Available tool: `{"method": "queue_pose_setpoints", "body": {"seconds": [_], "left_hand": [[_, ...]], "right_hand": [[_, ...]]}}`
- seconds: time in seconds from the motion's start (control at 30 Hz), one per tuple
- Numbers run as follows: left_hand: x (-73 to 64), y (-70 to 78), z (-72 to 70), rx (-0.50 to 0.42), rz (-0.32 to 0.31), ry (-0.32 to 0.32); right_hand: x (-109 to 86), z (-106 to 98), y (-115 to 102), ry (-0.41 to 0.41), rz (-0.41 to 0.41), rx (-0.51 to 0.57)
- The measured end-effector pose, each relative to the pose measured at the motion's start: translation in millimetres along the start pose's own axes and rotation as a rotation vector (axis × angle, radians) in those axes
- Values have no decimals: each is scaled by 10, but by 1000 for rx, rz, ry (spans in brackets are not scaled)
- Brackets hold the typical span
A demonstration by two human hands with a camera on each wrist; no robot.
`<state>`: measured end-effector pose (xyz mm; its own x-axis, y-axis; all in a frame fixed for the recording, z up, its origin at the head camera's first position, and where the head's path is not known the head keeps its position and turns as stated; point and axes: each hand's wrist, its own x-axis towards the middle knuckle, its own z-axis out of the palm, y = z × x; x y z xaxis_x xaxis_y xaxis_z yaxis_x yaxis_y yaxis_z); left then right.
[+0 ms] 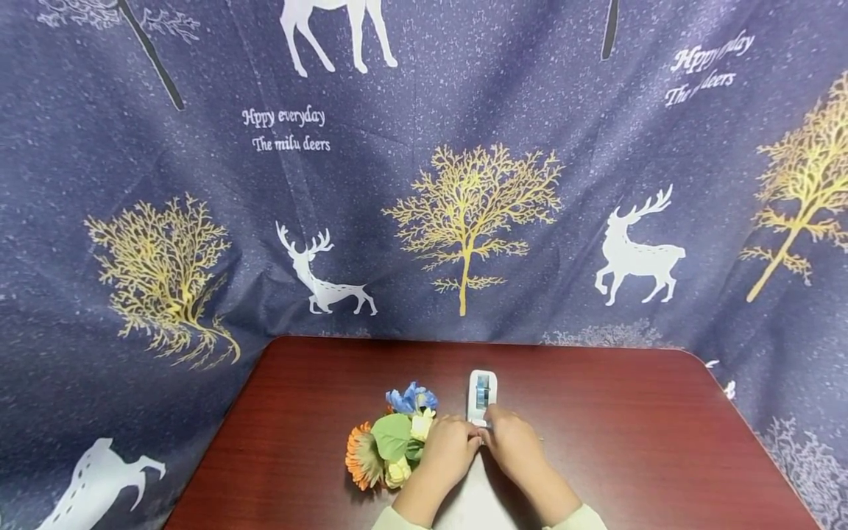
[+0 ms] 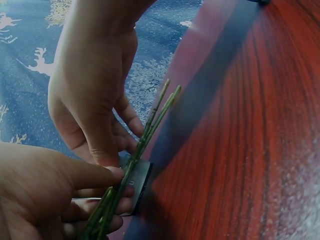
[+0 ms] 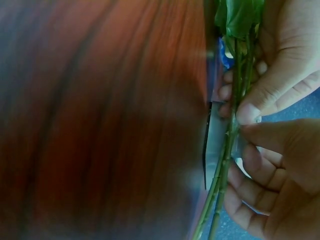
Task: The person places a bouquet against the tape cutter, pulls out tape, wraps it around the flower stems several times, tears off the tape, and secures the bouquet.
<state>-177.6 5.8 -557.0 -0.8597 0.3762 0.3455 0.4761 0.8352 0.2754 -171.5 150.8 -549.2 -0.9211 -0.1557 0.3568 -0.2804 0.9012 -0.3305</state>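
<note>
A bunch of flowers (image 1: 391, 438), with orange, blue and pale yellow blooms and green leaves, lies beside my left hand (image 1: 452, 445). Its thin green stems (image 2: 135, 160) run across both hands. In the left wrist view, my left hand (image 2: 37, 187) pinches them between thumb and fingers. My right hand (image 3: 290, 170) is close alongside, its thumb tip at the stems and its fingers curled behind them. Just past the fingertips stands a white tape dispenser (image 1: 481, 390) with a blue roll, partly covered by my right hand (image 1: 517, 442) in the head view.
The dark red wooden table (image 1: 629, 427) spreads out on both sides of the hands. Behind it hangs a blue cloth (image 1: 371, 184) printed with white deer and golden trees. Something white (image 1: 478, 500) shows between the forearms at the near edge.
</note>
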Motion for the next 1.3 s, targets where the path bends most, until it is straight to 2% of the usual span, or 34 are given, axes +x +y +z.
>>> {"method": "queue_pose_setpoints", "body": {"seconds": [0.27,0.4,0.53,0.63,0.83,0.9,0.97,1.07,1.13,1.2,1.3], "left_hand": [[-7,21,-112,-4,-20,-93],[-15,27,-176,-28,-8,-135],[-5,22,-259,-74,-9,-164],[15,20,-349,-96,-14,-162],[50,0,-529,-80,18,-104],[57,-12,-581,-82,38,-86],[61,-26,-625,-89,57,-65],[64,-39,-679,-98,80,-19],[63,-41,-705,-93,87,21],[69,-35,-727,-106,87,72],[81,-18,-760,-195,64,193]], "right_hand": [[-22,16,58,-43,11,60],[-44,-18,89,-75,58,122],[-48,-117,125,-160,118,215],[-43,-246,157,-234,84,277],[-19,-452,228,-313,-131,305],[-8,-497,237,-342,-180,332],[-3,-527,243,-377,-202,386],[2,-548,235,-397,-185,455],[1,-552,220,-371,-176,468],[1,-549,197,-308,-172,437],[1,-544,154,-187,-171,371]]}}
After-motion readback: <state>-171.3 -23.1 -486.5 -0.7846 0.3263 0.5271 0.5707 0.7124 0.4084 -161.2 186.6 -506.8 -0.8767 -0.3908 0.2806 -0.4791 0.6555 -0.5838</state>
